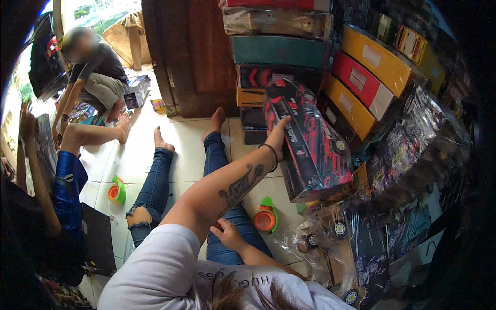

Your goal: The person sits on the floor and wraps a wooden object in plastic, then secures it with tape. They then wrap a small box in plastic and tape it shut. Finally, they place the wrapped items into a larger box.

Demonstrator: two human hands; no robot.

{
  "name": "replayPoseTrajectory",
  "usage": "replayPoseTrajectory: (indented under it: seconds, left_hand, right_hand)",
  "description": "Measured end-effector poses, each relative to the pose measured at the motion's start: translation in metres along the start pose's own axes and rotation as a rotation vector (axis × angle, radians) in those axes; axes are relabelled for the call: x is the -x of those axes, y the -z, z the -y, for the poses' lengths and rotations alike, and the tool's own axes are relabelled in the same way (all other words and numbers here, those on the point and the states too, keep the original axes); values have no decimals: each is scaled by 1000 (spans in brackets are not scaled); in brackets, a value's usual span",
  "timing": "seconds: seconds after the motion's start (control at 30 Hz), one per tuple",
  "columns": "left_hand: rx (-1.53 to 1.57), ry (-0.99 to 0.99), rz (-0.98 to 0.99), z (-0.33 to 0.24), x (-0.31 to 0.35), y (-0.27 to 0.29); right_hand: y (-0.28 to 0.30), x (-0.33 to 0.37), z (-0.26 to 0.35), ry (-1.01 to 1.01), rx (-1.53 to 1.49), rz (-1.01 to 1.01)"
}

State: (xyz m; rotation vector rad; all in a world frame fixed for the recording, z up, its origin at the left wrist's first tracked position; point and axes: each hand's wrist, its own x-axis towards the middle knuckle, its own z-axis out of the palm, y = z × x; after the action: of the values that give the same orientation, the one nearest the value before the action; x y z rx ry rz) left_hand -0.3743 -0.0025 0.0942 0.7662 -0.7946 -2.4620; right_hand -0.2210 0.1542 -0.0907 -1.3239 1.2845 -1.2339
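Note:
Across my body to the right reaches my left hand [278,135], its fingers closed on the left edge of a black and red box [310,147] in clear plastic wrap. That box is tilted in front of a tall stack of boxes, with a pale round disc showing on one side. Lower down, my right hand [230,236] rests on my jeans by the thigh, fingers apart and holding nothing. A green tape dispenser [265,219] with an orange roll lies on the floor just right of my leg.
Stacked wrapped packs [281,51] and yellow and red boxes [361,77] rise ahead and right. Torn plastic [305,243] and printed dark packs [368,248] lie at lower right. Another tape dispenser [118,191] sits left of my legs. A co-worker [101,77] crouches near the wooden door [196,57]; another person's leg [98,133] extends at left.

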Motion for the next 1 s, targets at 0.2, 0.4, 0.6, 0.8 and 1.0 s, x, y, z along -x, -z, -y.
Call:
replayPoseTrajectory:
  seconds: [0.2,0.4,0.6,0.8,1.0]
  left_hand:
    - [-19,107,-48,47,-78,-19]
    - [-449,3,-159,78,-116,-31]
    - [-592,37,-197,115,-160,-45]
    - [-840,75,-141,112,-194,-41]
    - [-843,8,-81,120,-187,-20]
  right_hand:
    - [0,0,-4,84,-35,-8]
    - [-7,-3,-20,229,-67,36]
    - [6,3,-9,152,-95,72]
    - [19,20,8,73,-88,109]
    - [25,24,10,50,-82,119]
